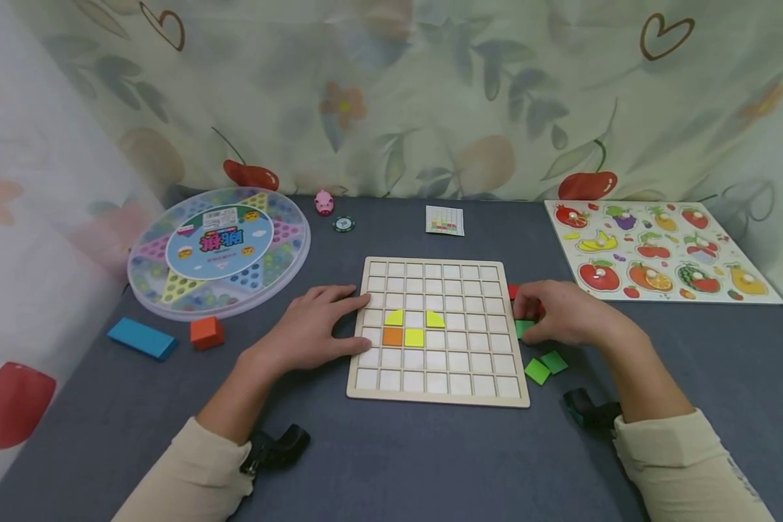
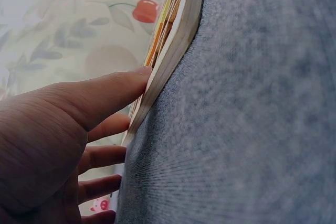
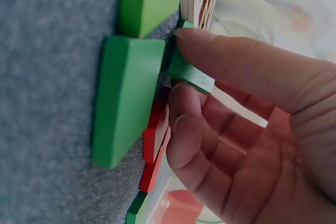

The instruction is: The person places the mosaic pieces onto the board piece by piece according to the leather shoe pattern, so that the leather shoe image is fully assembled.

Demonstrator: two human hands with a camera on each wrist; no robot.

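A wooden board (image 1: 458, 383) with a grid of white square cells lies in front of me, holding two yellow quarter-round tiles, a yellow square tile (image 1: 414, 338) and an orange square tile (image 1: 393, 336). My left hand (image 1: 313, 326) rests at its left edge, thumb and index fingertip touching the rim, fingers spread. Right of the board, my right hand (image 1: 564, 312) pinches a green tile (image 3: 191, 72) between thumb and index finger, close over the table. Nearer me lie a light green tile (image 1: 537, 371) and a darker green tile (image 1: 554, 362). Red tiles (image 3: 156, 124) sit beyond the pinching fingers, partly hidden.
A round Chinese checkers set (image 1: 287, 279), a blue block (image 1: 142, 338) and an orange block (image 1: 206, 333) are on the left. Behind the board are a pink pig figure (image 1: 324, 203), a chip (image 1: 344, 224) and a pattern card (image 1: 444, 220). A fruit puzzle board (image 1: 633, 250) lies back right.
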